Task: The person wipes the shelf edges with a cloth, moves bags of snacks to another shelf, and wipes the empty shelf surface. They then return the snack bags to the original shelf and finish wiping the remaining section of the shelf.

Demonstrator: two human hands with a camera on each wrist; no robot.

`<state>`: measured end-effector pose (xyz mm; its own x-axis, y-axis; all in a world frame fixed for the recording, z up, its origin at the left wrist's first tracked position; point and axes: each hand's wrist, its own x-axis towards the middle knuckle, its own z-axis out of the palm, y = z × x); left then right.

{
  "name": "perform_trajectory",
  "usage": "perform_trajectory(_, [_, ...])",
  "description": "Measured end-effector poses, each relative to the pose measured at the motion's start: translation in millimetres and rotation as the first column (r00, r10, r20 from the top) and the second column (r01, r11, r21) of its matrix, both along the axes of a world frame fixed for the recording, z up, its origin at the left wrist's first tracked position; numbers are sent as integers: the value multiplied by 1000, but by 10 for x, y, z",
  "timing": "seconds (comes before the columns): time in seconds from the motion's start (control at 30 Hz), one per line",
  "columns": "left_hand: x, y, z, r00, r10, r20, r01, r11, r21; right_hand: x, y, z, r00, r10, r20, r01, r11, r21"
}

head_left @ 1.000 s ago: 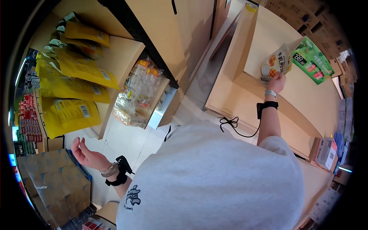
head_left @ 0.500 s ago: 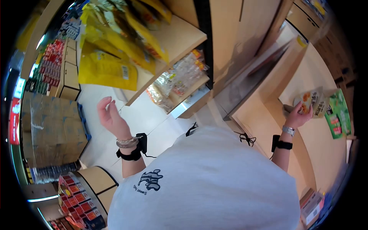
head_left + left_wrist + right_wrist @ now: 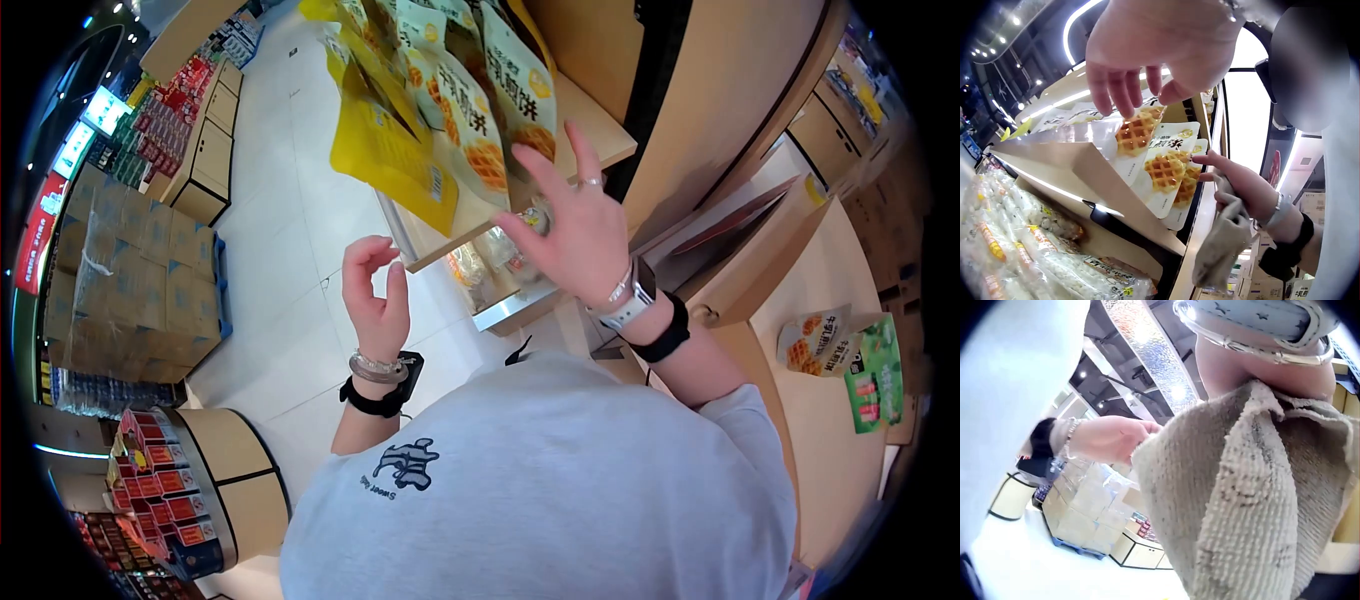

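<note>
My right hand (image 3: 580, 235) reaches in front of the shelf with thumb and two fingers spread beside the white waffle pouches (image 3: 478, 140). A grey ribbed cloth (image 3: 1244, 494) hangs from its palm, held by the other fingers; in the head view the hand hides this cloth. My left hand (image 3: 375, 300) hovers empty off the shelf's front corner, fingers loosely curled. In the left wrist view that hand (image 3: 1163, 50) overlaps a row of standing pouches (image 3: 1163, 172) with waffle pictures. Yellow pouch backs (image 3: 385, 165) face outward at the row's left end.
A waffle pouch (image 3: 808, 340) and a green pack (image 3: 877, 375) lie on the counter (image 3: 800, 440) at right. Bagged snacks (image 3: 1041, 244) fill a lower shelf. Wrapped cartons (image 3: 140, 260) and a rounded stand of red boxes (image 3: 160, 480) are at left.
The right hand has left the waffle pouch on the counter and swung left to the shelf. The head view has turned, and the shelf pouches now show their white waffle fronts.
</note>
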<state>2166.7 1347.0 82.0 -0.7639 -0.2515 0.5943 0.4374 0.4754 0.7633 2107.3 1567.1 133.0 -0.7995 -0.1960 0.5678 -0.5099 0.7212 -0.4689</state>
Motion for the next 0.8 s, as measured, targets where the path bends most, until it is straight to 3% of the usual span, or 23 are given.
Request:
perform_trajectory(0.1, [72, -56, -17, 999, 3, 48, -4, 1000, 25, -149, -231, 184, 992, -96, 80, 89, 992, 87])
perform_trajectory(0.23, [117, -189, -71, 998, -5, 62, 8, 999, -53, -371, -348, 77, 968, -195, -158, 173, 975, -142])
perform_trajectory(0.33, [135, -241, -79, 998, -11, 58, 18, 992, -122, -447, -243, 59, 979, -178, -96, 175, 984, -42])
perform_trajectory(0.4, [128, -240, -48, 999, 1, 41, 5, 989, -149, -370, -159, 100, 970, -183, -162, 162, 978, -134])
perform_trajectory(0.43, [121, -234, -24, 999, 6, 31, -1, 986, -164, -298, -58, 134, 971, -167, -170, 137, 975, -174])
perform_trajectory(0.53, [85, -190, 24, 997, 64, 33, -63, 998, -25, 10, 357, 166, 967, -192, -169, 154, 964, -217])
perform_trajectory(0.57, [75, -156, 54, 997, 77, 29, -78, 996, 46, 99, 551, 88, 973, -193, -126, 147, 941, -303])
perform_trajectory(0.67, [-37, -161, 45, 997, 29, 68, -36, 995, 96, 447, 1293, -265, 962, -272, -3, 226, 807, -545])
perform_trajectory(0.7, [-75, -146, 66, 993, 80, 87, -83, 996, 31, 550, 1484, -406, 959, -277, 67, 264, 773, -577])
perform_trajectory(0.77, [-173, -70, 162, 976, 155, 151, -144, 986, -78, 764, 1906, -737, 844, -480, 240, 535, 791, -297])
perform_trajectory(0.8, [-203, -32, 210, 962, 198, 190, -175, 976, -128, 841, 2080, -901, 734, -636, 237, 665, 744, -62])
